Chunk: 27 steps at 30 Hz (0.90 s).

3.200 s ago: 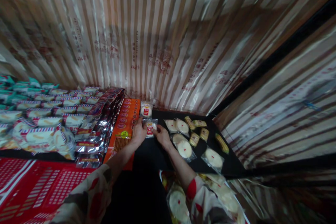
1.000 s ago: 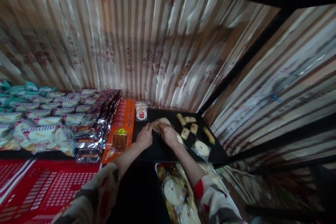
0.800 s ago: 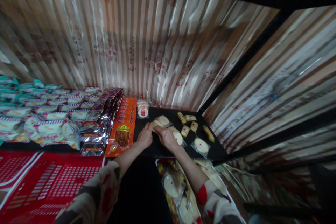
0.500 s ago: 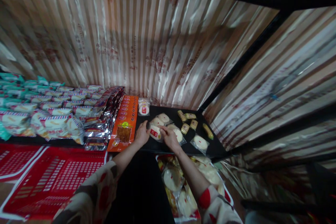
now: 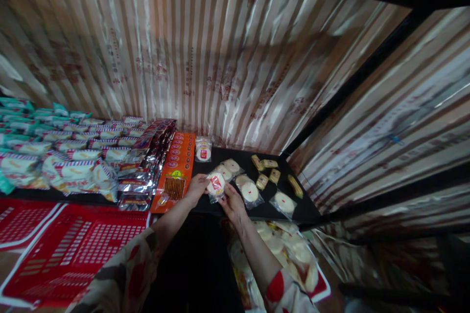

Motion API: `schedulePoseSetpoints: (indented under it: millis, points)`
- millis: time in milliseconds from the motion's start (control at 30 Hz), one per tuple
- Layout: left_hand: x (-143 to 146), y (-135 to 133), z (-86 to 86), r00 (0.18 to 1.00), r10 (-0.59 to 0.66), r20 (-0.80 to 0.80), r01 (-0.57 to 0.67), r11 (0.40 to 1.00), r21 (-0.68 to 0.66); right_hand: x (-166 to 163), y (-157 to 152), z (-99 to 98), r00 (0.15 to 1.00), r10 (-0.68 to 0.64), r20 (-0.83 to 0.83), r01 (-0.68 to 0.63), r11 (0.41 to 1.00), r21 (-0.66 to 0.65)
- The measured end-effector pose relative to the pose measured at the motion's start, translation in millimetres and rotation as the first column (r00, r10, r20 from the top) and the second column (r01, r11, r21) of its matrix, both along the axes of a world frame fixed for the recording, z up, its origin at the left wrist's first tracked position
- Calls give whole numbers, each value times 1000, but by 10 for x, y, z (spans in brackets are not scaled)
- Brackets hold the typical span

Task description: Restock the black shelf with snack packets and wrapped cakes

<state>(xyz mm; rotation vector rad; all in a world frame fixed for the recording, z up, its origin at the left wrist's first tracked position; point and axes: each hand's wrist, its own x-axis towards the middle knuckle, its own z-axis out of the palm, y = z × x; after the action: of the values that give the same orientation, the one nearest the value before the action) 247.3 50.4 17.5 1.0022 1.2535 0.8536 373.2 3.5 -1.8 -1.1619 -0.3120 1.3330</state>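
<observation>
Striped, printed sheeting [image 5: 205, 49] fills the back and right, crossed at the right by a dark bar [image 5: 348, 80]. In front of it runs a black table [image 5: 306, 209]. Below its left part are red perforated baskets [image 5: 91, 212] with white edges; below its right part, a white-rimmed container [image 5: 323, 293] is full of wrapped pale pieces. Bags with red-and-blue striped ends [image 5: 77, 171] stand in rows at the left, with green packets [image 5: 14, 117] beyond them and shiny maroon packets [image 5: 135, 183] to their right. Just beside those lies an orange packet [image 5: 178, 159].

The left hand [image 5: 198, 187] and right hand [image 5: 234, 204] hold one clear packet [image 5: 216, 184] between them, over the front of the table. The left fingers pinch its left edge, the right fingers its lower right edge; its red label faces up. Two overlapping round packets [image 5: 232, 165] lie just behind it, and another overlapping pair [image 5: 249, 190] to its right, with a single round packet [image 5: 284, 202] farther right. A red-labelled packet [image 5: 203, 150] lies beside the orange one, near the back. Smallest are the yellow packets [image 5: 262, 182], four grouped and a longer one apart.
</observation>
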Motion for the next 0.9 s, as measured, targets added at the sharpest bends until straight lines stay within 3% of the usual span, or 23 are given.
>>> schedulePoseSetpoints:
  millis: [267, 433, 567, 633, 700, 900]
  points:
    - [-31, 112, 97, 979, 146, 142, -142, 989, -39, 12, 157, -38, 987, -36, 159, 42, 999, -31]
    - [-39, 178, 115, 935, 267, 232, -254, 963, -85, -44, 164, 45, 999, -30, 38, 32, 996, -79]
    - [26, 114, 81, 782, 393, 483, -298, 917, -263, -171, 157, 86, 995, 56, -85, -64, 994, -88]
    - [82, 53, 42, 683, 457, 570, -299, 887, -352, -236, 174, 79, 994, 43, -105, -50, 997, -59]
    - [142, -13, -2, 643, 493, 586, -304, 867, -396, -283, 205, 66, 993, -9, -118, 5, 999, -34]
    - [267, -113, -59, 685, 518, 512, -284, 837, -467, -268, 351, 62, 993, -102, -62, 103, 995, 13]
